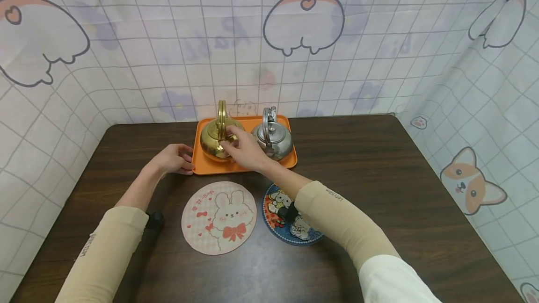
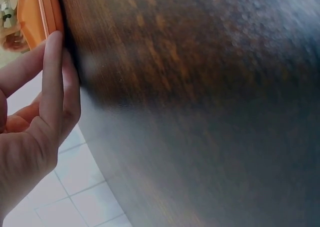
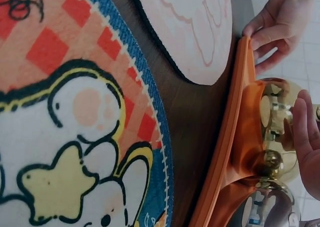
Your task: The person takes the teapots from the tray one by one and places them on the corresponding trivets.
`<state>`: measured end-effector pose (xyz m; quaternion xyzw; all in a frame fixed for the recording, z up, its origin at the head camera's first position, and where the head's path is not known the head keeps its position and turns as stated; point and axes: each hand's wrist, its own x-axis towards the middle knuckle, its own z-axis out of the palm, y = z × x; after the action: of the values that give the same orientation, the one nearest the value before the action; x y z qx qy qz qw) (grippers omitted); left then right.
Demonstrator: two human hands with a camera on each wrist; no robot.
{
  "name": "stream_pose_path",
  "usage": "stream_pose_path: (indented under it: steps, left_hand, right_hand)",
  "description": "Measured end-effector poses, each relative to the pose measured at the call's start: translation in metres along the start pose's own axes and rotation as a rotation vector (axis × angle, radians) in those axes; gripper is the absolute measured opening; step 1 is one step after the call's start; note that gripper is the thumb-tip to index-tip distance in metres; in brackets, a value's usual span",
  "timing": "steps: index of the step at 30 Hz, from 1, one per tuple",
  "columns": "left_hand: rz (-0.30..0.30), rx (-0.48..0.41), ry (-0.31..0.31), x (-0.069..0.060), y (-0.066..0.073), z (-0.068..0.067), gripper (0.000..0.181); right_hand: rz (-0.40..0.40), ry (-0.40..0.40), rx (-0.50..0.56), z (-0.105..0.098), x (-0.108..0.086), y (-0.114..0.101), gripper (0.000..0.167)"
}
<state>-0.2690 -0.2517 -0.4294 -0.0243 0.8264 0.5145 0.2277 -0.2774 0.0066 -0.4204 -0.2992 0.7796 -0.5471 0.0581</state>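
An orange tray [image 1: 212, 169] [image 2: 31, 18] [image 3: 231, 132] carries a gold kettle [image 1: 211, 146] [image 3: 274, 94] on its left and a silver kettle [image 1: 281, 143] [image 3: 270, 199] on its right, both with raised handles. My left hand [image 1: 173, 159] [image 2: 42, 112] [image 3: 280, 29] pinches the tray's left edge near the front corner. Over the tray reaches my right hand [image 1: 246, 149] [image 3: 311, 154], thumb and fingers spread beside the gold kettle's handle; whether they touch it is unclear. The right forearm passes in front of the silver kettle's side of the tray.
In front of the tray, a round pink rabbit mat [image 1: 219, 219] [image 3: 200, 27] lies on the dark wooden table [image 1: 358, 153]. Right of it is a round blue and red mat [image 1: 273, 214] [image 3: 112, 52], partly under the right forearm. A patterned white curtain [image 1: 236, 60] stands behind.
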Motion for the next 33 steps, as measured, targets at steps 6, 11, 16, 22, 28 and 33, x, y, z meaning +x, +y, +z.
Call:
stream_pose_path:
  steps: [6,11,16,22,28,33]
  left_hand:
    - [-0.004,-0.003,-0.002,-0.0002,0.0008,-0.0012,0.067]
    - [-0.01,-0.006,-0.005,0.0,0.0008,-0.002,0.068]
    - [-0.007,0.004,-0.009,-0.0009,0.0017,-0.0009,0.068]
    - [-0.008,0.001,-0.01,-0.0009,0.0019,0.0003,0.066]
    - [-0.001,-0.001,-0.008,0.0002,0.0019,0.0003,0.066]
    - [-0.008,-0.006,-0.004,0.0011,0.0009,0.0003,0.068]
  right_hand:
    - [-0.044,0.026,-0.02,0.0028,0.0042,0.0046,0.032]
    - [-0.072,0.057,-0.051,0.0048,0.006,0.0067,0.023]
    - [-0.099,0.079,-0.071,0.0059,0.0061,0.0074,0.014]
    - [-0.11,0.081,-0.098,0.0049,0.006,0.0076,0.013]
    - [-0.118,0.071,-0.108,0.0039,0.006,0.0073,0.012]
    - [-0.142,0.062,-0.095,0.0039,0.0056,0.0059,0.013]
